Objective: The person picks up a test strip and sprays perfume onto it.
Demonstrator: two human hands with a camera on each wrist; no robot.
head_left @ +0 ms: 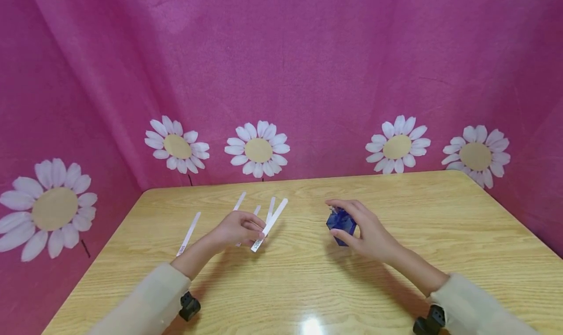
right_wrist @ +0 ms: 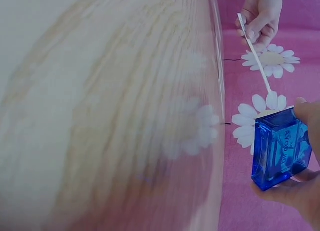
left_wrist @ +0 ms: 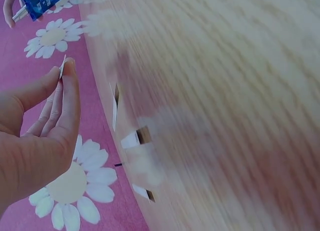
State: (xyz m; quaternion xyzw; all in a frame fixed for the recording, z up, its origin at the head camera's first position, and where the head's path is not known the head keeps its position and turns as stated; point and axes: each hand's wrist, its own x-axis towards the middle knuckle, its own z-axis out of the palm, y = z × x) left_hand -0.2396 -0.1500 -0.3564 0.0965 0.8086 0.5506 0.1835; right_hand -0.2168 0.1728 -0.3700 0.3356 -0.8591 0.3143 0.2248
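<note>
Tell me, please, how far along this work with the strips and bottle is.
Done: one strip is off the table, pinched in the left hand. In hand: that strip and the bottle, which the right hand grips apart from it. Left, probably: bringing the two together, then the other strips on the table. Whether any is treated doesn't show.

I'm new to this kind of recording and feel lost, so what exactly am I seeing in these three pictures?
There's no robot here, just someone working bare-handed. The widest picture comes from a camera worn on the head, looking forward and down. The other two come from wrist cameras, so they look tipped sideways. The left hand pinches a white strip; the right hand holds a see-through blue bottle. More white strips are on the wooden table. Behind it is a pink cloth with daisies.
</note>
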